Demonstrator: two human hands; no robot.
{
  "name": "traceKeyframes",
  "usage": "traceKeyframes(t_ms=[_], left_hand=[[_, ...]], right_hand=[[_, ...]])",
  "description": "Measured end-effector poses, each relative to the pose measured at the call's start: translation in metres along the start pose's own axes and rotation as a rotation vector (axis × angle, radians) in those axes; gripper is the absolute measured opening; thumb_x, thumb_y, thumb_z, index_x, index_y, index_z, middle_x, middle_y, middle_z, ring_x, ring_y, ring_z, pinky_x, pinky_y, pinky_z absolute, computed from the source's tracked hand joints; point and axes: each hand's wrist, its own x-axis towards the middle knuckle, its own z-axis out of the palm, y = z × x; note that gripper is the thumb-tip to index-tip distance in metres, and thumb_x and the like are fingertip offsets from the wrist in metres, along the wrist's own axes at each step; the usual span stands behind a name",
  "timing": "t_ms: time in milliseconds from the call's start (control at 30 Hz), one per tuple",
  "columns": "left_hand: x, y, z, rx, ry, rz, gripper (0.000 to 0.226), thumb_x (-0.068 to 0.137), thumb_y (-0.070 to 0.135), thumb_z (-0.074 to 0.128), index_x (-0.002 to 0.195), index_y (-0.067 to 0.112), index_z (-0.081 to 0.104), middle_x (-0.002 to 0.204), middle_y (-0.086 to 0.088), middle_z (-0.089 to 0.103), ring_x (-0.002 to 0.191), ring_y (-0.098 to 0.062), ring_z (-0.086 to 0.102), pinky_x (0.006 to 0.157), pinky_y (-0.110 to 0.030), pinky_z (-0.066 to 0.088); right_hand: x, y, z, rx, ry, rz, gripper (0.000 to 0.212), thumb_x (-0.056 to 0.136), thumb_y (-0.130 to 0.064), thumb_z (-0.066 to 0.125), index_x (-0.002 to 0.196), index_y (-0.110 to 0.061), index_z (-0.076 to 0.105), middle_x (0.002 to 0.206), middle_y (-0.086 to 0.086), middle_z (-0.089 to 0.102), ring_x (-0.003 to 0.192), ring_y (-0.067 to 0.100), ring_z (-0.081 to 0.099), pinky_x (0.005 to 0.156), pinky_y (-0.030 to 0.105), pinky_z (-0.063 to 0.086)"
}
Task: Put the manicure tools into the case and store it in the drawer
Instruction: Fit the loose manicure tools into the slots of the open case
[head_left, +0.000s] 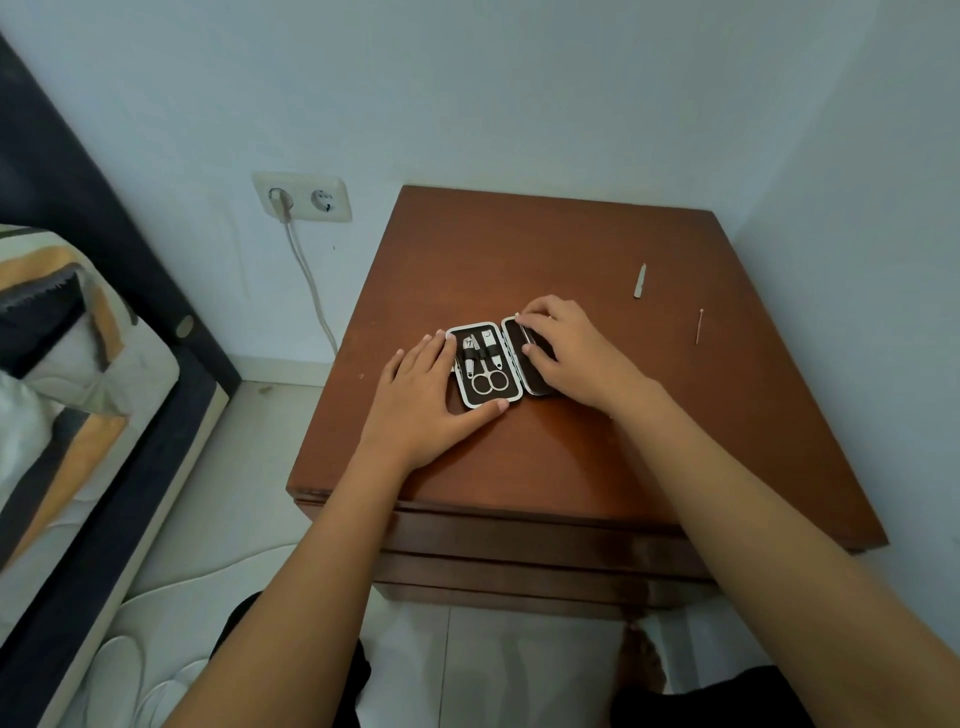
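Note:
The manicure case (484, 397) lies open on the brown nightstand (545, 457). Its left half holds small scissors (488, 382), a clipper and other metal tools under an elastic band. My left hand (426, 400) rests flat against the case's left side, thumb along its near edge. My right hand (571, 353) covers the right half, its fingertips pinching a thin metal tool (529, 335) against the dark lining. Two tools lie loose on the nightstand: a short metal tool (640, 281) and a thin stick (699, 326). Closed drawer fronts (519, 545) sit below the top.
White walls close in behind and to the right of the nightstand. A wall socket (301, 197) with a plugged white cable is on the left. A bed with a dark frame (156, 415) and patterned bedding stands at far left. My knees show at the bottom.

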Motion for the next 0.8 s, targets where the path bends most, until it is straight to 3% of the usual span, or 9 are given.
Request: traceKeyframes(t_ms=[333,533,667,800], left_hand=[[-0.001,0.001,-0.001,-0.002,-0.007,-0.017,0.104,0.069,0.081,0.037,0.149,0.017,0.018,0.158,0.001,0.018,0.145,-0.011,0.012,0.117,-0.034,0.004],[-0.001,0.002,-0.001,0.004,-0.016,-0.015,0.103,0.07,0.08,0.036,0.149,0.016,0.018,0.158,0.001,0.018,0.145,-0.012,0.012,0.117,-0.034,0.004],[0.0,0.001,-0.002,0.016,-0.018,-0.009,0.104,0.07,0.081,0.034,0.149,0.017,0.018,0.158,0.001,0.018,0.145,-0.012,0.013,0.117,-0.034,0.005],[-0.001,0.002,-0.003,0.017,-0.033,-0.016,0.104,0.069,0.081,0.035,0.149,0.017,0.018,0.158,0.001,0.017,0.145,-0.013,0.012,0.118,-0.035,0.005]], right_hand=[[-0.033,0.003,0.016,-0.025,0.096,0.02,0.041,0.095,-0.022,0.046,0.132,-0.005,0.048,0.126,0.009,0.053,0.124,0.023,0.042,0.104,0.034,0.037],[-0.044,-0.004,0.014,0.067,0.125,0.074,0.037,0.093,-0.016,0.048,0.129,-0.005,0.051,0.128,0.008,0.052,0.123,0.021,0.044,0.101,0.025,0.032],[-0.067,0.001,0.003,0.116,0.434,0.323,0.023,0.087,-0.012,0.056,0.109,-0.008,0.062,0.111,0.006,0.057,0.107,0.02,0.05,0.086,0.02,0.035],[-0.087,0.014,-0.001,0.153,0.478,0.521,0.01,0.081,-0.022,0.067,0.083,-0.014,0.061,0.091,0.0,0.05,0.096,0.021,0.054,0.08,0.029,0.046]])
